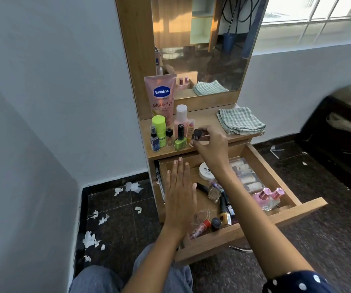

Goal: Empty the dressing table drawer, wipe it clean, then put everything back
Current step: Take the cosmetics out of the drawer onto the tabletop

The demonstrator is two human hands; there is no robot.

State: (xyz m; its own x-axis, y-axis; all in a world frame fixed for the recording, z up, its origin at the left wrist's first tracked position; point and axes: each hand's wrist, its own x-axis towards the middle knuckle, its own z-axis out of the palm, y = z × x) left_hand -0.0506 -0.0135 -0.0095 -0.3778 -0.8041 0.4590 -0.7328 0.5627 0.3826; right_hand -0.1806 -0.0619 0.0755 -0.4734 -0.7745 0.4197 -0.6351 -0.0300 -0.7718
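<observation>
The wooden drawer (255,224) of the dressing table stands pulled out. Inside lie a white round jar (206,171), a clear case of small bottles (245,175), two pink-capped bottles (268,196) and several nail polishes (225,214). My left hand (179,193) hovers flat, fingers straight, over the drawer's left side. My right hand (211,142) pinches a small dark-capped bottle (197,135) just above the table top, beside a row of items: a pink Vaseline tube (162,95), a green bottle (158,127), a green nail polish (180,140).
A folded green checked cloth (240,120) lies on the right of the table top (208,120), under the mirror (204,43). Torn white paper scraps (91,240) litter the dark tiled floor at the left. A dark bed frame (339,132) stands at the right.
</observation>
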